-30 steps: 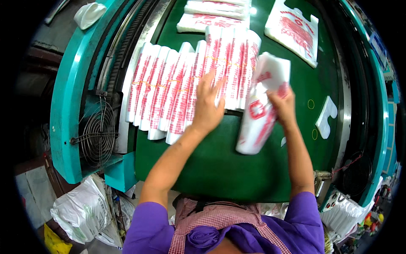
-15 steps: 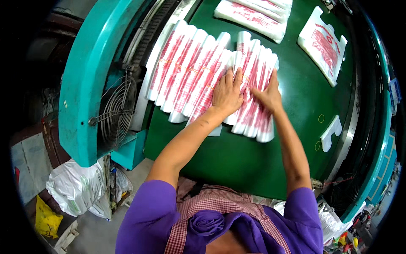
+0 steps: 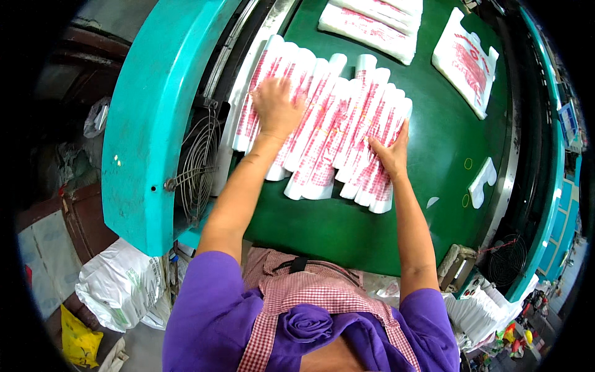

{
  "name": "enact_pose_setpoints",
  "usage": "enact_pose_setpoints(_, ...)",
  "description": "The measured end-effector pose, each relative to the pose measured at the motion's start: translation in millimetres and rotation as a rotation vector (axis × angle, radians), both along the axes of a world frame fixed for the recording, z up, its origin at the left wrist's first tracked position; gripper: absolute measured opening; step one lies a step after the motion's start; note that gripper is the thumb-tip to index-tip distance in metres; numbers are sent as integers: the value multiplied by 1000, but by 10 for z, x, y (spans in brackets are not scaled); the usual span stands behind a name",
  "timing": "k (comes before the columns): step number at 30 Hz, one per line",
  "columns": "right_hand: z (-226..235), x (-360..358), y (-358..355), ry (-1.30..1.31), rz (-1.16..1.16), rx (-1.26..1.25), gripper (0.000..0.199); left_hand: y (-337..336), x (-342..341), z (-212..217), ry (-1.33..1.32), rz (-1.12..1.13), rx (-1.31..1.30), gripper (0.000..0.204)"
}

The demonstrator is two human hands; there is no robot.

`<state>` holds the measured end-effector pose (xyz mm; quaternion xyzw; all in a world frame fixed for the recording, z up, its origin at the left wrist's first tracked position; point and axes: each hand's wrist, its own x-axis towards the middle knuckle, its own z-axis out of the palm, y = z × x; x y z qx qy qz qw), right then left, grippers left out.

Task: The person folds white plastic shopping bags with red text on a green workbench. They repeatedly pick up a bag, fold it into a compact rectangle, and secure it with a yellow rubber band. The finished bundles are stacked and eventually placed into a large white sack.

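Observation:
Several rolled bundles of white plastic bags point(image 3: 322, 124) with red print lie side by side on a green work surface point(image 3: 297, 226). Thin yellowish rubber bands ring some of them. My left hand point(image 3: 276, 110) lies over the bundles on the left, its fingers stretched out and slightly blurred. At the right end of the row, my right hand point(image 3: 392, 154) rests against the outermost bundle, thumb apart from the fingers. The far side of that hand's fingers is partly hidden along the bundle.
Flat stacks of printed bags point(image 3: 365, 31) lie at the far edge, and a single flat T-shirt bag point(image 3: 465, 62) at the far right. A white plastic offcut point(image 3: 481, 183) sits near loose rubber bands point(image 3: 466, 200). A teal machine housing point(image 3: 139, 136) with a fan guard point(image 3: 201, 167) borders the left.
My left hand has moved left from the middle bundles to the left ones. My right hand has shifted slightly down at the right end. The bundles lie closer together on the right.

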<state>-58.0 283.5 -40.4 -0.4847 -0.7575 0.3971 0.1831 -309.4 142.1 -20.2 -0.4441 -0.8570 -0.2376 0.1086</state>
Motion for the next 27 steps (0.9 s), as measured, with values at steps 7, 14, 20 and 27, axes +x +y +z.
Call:
enact_pose_setpoints(7, 0, 2, 141, -28, 85, 4, 115, -105, -424, -61, -374, 232, -339, 59)
enact_pose_setpoints(14, -126, -163, 935, 15, 377, -116, 115, -332, 285, -79, -366, 87, -367, 47)
enact_pose_setpoints(20, 414, -500, 945, -281, 579, -233, 98, -1115, 1912, -111, -1011, -25, -234, 58)
enact_pose_setpoints(27, 283, -286, -114, -277, 1085, -42, 97, -1997, 1746, 459, -1451, -340, -509, 20)
